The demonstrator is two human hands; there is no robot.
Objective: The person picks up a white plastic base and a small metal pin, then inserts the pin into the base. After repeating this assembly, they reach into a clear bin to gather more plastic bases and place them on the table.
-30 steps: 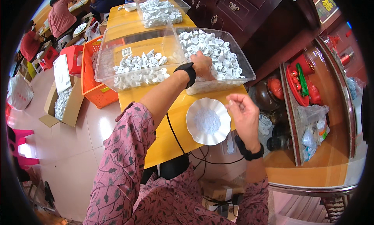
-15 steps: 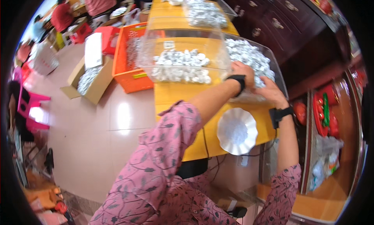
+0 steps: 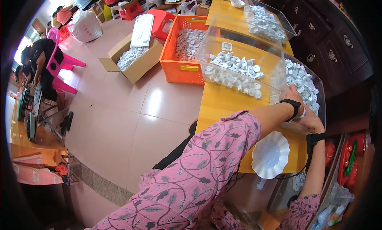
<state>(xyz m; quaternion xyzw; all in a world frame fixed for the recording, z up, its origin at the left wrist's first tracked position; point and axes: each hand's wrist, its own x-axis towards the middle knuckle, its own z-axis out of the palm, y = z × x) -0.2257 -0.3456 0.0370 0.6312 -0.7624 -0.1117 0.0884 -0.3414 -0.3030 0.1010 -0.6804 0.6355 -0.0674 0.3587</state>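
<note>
My left hand (image 3: 293,95) and my right hand (image 3: 312,121) meet at the near end of a clear plastic bin (image 3: 323,98) on the right of the yellow table. This bin holds a heap of small white plastic pieces (image 3: 301,79). Between my hands shows a bit of a white plastic piece (image 3: 303,112), at my right fingers. My left fingers are curled, and their tips are mostly hidden. Just left stands another clear bin (image 3: 245,43), with fewer white pieces (image 3: 234,67) in it. A scalloped white bowl (image 3: 283,150) with small translucent bits sits nearer to me.
The yellow table (image 3: 215,106) runs away from me, with a third filled bin (image 3: 264,25) and a person at its far end. Left of it are an orange crate (image 3: 169,71) and a cardboard box (image 3: 137,73) on the floor. Dark drawers (image 3: 332,51) stand to the right.
The view has swung left, so the table and bins sit farther right in it. My hands have come closer together, still by the right bin.
</note>
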